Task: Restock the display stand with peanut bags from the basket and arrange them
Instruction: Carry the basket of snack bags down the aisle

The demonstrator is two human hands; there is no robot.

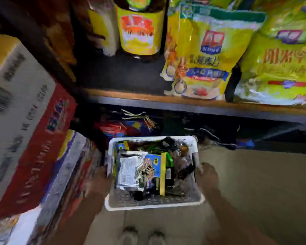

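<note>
White basket (154, 202) low over the floor (254, 183), gripped on both sides: left hand (100, 181) wrapped on its left wall, right hand (208, 175) on its right wall, each grip closed on the rim. Snack bags (140, 170) heaped inside, printed sides mixed, too blurred to read. Above, a shelf (193, 101) with yellow bags (201, 55) and a bottle (140, 29). Stacked boxes (25, 121) on the left. Two shoes (141, 236) below the basket.
</note>
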